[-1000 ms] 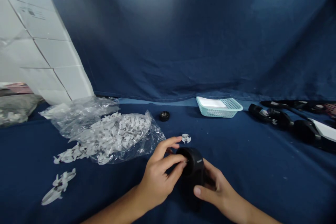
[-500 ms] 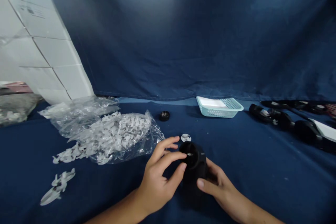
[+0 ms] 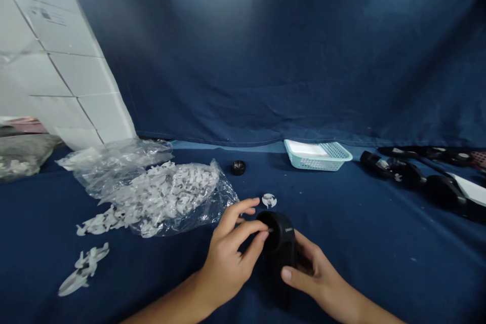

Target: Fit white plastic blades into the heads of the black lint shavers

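A black housing shaped like a hair dryer body [image 3: 283, 248] is tilted, its round mouth facing up and to the left. My right hand [image 3: 317, 278] wraps around its right side, thumb in front. At the mouth, the thumb and index finger of my left hand [image 3: 231, 253] pinch together on a thin pale shaft [image 3: 271, 230] inside. The other left fingers stretch out above. Just behind the housing lies a white fan blade [image 3: 269, 200]. The housing's lower part is dark and hard to make out.
An opened clear bag with a heap of white fan blades [image 3: 170, 192] lies left. Loose blades [image 3: 85, 268] are nearer. Behind stand a black round cap [image 3: 238, 167] and a light-blue basket [image 3: 319, 163]. Several black housings [image 3: 444, 191] lie right. A blue curtain [image 3: 266, 61] hangs behind.
My left thumb and index finger have closed together at the mouth. The housing has turned, with its mouth now facing more to the left.
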`<state>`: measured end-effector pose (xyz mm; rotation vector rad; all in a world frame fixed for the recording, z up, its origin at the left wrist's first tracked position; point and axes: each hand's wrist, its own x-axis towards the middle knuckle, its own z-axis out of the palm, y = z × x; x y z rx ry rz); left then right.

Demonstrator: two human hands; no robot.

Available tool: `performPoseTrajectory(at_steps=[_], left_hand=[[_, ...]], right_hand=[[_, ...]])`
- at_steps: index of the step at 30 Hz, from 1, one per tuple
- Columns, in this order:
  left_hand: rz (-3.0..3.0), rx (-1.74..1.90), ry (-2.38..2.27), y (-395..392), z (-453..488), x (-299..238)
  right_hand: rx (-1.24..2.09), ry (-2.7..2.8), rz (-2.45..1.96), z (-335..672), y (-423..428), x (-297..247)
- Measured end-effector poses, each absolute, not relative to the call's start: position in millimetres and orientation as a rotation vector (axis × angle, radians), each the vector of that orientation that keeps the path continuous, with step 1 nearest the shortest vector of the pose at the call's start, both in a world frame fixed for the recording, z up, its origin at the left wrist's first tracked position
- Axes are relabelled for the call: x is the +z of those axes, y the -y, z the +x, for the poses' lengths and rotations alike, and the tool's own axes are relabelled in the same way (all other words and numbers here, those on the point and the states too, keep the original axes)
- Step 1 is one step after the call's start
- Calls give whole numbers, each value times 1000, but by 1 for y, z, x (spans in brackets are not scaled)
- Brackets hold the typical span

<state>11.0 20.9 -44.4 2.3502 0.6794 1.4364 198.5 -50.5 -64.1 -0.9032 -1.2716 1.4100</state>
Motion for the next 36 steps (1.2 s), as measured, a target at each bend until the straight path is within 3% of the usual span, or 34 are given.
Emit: performPoseTrajectory(at_steps=[36], left_hand=[[2354, 1470, -749, -21, 11, -49]], right_hand=[[1358, 1135, -961, 196, 50, -66]])
